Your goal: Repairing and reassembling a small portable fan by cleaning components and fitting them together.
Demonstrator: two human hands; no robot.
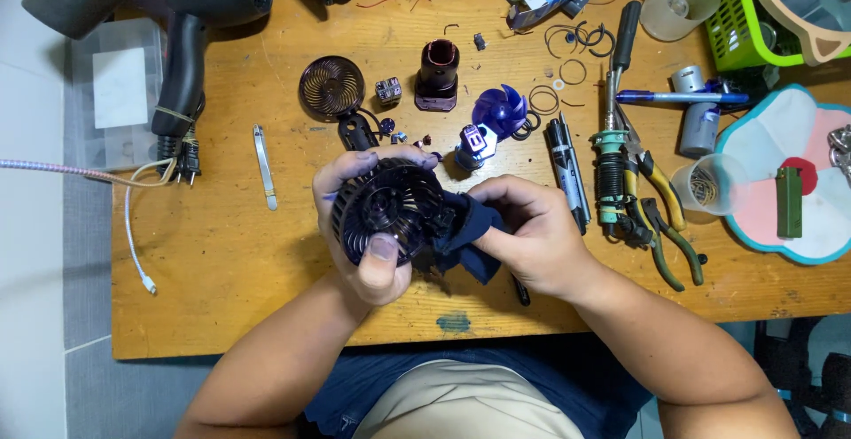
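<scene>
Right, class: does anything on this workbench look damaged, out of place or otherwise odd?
A small fan lies in pieces: its blue blade, a spare grille and the motor housing sit apart on the table. The left hand holds another grille; the right hand presses a dark cloth to it.

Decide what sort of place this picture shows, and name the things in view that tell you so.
Probably a home repair or hobby workbench: a worn wooden table strewn with pliers, a soldering iron and small-fan parts such as a blue fan blade.
</scene>
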